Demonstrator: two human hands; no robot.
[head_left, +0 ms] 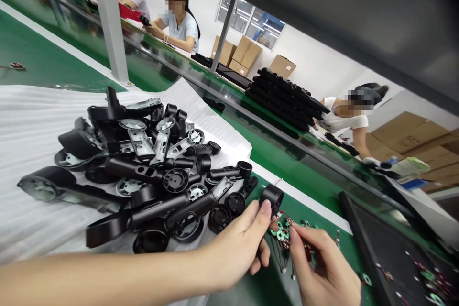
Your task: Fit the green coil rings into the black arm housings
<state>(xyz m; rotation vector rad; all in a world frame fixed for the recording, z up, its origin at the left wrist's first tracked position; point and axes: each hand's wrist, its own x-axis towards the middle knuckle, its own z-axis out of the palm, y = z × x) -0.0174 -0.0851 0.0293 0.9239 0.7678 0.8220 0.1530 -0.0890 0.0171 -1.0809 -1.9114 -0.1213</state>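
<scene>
Head view, one person's two hands at a green bench point(46, 60).

- Left hand point(244, 244): one. Its grip is closed on one black cup housing point(271, 197), thumb pressed on the rim, and the round end rises clear above the fingers. The stem of the part is hidden behind the palm, so its long axis seems to run down toward the person, though this cannot be read surely.
- Right hand point(324, 272): one. Its grip is pinched shut, fingertips together on a green wired part point(282, 234), from which thin red and dark leads trail. At least two green rings show in the cluster. An exact count cannot be read.
- Key relation: the green wired part lies just below and slightly right of the black cup housing, nearly touching it. The right hand is the nearer to the green part, the left to the cup.
- Pile of black arms point(143, 177): well over ten, overlapping, lying to the left of both hands on one white foam sheet point(28, 119).
- Black tray point(380, 244): one, right of the hands, holding several more small green pieces.
- Stack of black trays point(283, 98): one, on the far side of the bench.
- Co-workers: three, seated across the bench, well apart from these hands.
</scene>
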